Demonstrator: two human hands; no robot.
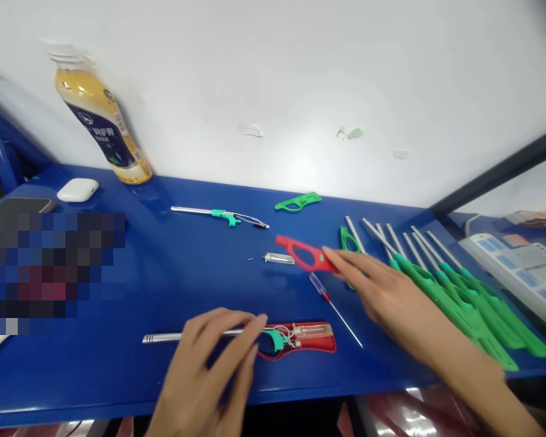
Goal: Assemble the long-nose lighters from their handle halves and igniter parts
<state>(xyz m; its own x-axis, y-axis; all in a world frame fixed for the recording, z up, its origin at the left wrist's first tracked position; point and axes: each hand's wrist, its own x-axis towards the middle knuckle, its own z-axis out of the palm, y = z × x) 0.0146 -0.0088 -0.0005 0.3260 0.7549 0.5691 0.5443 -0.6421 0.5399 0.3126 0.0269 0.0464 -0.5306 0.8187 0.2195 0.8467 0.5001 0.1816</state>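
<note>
My right hand (375, 282) pinches the end of a red lighter shell half (312, 256), raised over the blue table. My left hand (213, 364) rests closed around the metal tube of an opened red gas lighter (316, 346) near the front edge. Inside that lighter's shell sit a teal trigger, white wires and a clear fuel tank. A screwdriver (318, 284) with a purple and red handle lies between the hands. Beyond are a loose clear fuel tank (279, 259), a tiny screw (250, 260) and a metal tube with a teal trigger and wires (222, 214).
A green shell half (299, 201) lies near the white wall. Several green lighters (459, 297) are lined up on the right, beside a white power strip (519, 267). At the left stand a yellow drink bottle (102, 121) and a white earbud case (78, 190).
</note>
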